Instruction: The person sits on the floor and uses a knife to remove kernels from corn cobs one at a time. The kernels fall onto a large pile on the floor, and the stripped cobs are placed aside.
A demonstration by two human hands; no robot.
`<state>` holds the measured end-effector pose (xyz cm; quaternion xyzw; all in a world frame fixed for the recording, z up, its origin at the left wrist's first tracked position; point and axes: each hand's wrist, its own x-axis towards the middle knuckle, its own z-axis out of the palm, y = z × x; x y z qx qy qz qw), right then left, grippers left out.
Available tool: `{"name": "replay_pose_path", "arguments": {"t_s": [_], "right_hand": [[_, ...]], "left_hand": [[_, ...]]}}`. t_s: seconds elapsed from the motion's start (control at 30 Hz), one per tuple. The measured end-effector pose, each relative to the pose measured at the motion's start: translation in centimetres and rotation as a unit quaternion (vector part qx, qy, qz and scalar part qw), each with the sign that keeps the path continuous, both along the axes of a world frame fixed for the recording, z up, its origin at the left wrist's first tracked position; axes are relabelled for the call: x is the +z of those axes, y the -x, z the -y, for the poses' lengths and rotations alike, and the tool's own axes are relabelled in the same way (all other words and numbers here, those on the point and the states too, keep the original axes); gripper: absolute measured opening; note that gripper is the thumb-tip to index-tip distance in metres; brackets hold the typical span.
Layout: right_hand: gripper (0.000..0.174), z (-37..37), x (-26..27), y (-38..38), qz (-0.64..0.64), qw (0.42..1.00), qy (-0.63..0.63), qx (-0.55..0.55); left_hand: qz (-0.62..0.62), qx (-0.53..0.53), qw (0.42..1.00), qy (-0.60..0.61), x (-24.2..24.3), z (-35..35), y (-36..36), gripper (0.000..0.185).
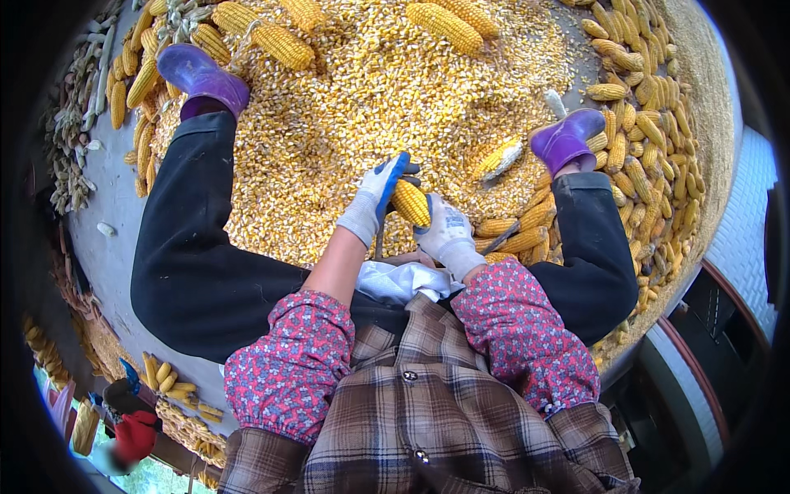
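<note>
A yellow ear of corn (411, 202) is between my two gloved hands, above a heap of loose kernels (370, 105). My left hand (381, 188), in a white knit glove with a blue-coated palm, holds its far end, with the fingers stretched along and behind it. My right hand (445, 225), in a similar glove, grips the near end. Just below the hands, dark bars (378, 244) and a white cloth (400, 281) show between my legs. A partly shelled ear (498, 158) lies on the kernels to the right.
My purple boots (203, 77) (569, 139) stand at both sides of the heap. Whole ears (648, 129) are piled along the right, and more ears (266, 38) lie at the top left. Dry husks (68, 142) lie far left. Another person in red (134, 432) is at the lower left.
</note>
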<state>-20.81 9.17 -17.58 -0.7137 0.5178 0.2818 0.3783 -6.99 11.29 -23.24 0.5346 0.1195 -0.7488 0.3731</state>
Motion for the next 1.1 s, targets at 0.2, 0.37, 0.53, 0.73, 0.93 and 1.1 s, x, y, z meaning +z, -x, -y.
{"name": "replay_pose_path", "arguments": {"t_s": [0.2, 0.37, 0.53, 0.73, 0.93, 1.1], "right_hand": [[0.044, -0.5, 1.5, -0.3, 0.111, 0.988, -0.077, -0.080], [0.042, -2.2, 0.2, 3.1, 0.202, 0.966, -0.071, -0.148], [0.053, -0.8, 0.8, 2.5, 0.155, 0.974, -0.061, -0.151], [0.060, -0.5, -0.3, -0.8, -0.004, 0.997, 0.022, 0.078], [0.059, -1.2, 0.5, 0.9, 0.108, 0.987, -0.079, -0.091], [0.058, -0.8, 1.7, 0.9, 0.126, 0.985, -0.082, -0.081]], "left_hand": [[0.218, -0.046, 0.975, 0.018, -1.4, -0.7, 0.5, 0.032], [0.038, -0.074, 0.996, -0.004, -0.7, -0.1, -0.5, 0.037], [0.058, -0.018, 0.998, -0.015, 1.5, 0.4, 0.2, 0.043], [0.132, -0.012, 0.991, -0.007, -0.2, 0.5, 0.6, 0.038], [0.153, -0.033, 0.988, -0.002, -1.5, 0.1, 1.0, 0.042], [0.213, -0.068, 0.975, 0.004, -5.0, -1.3, 1.6, 0.041]]}}
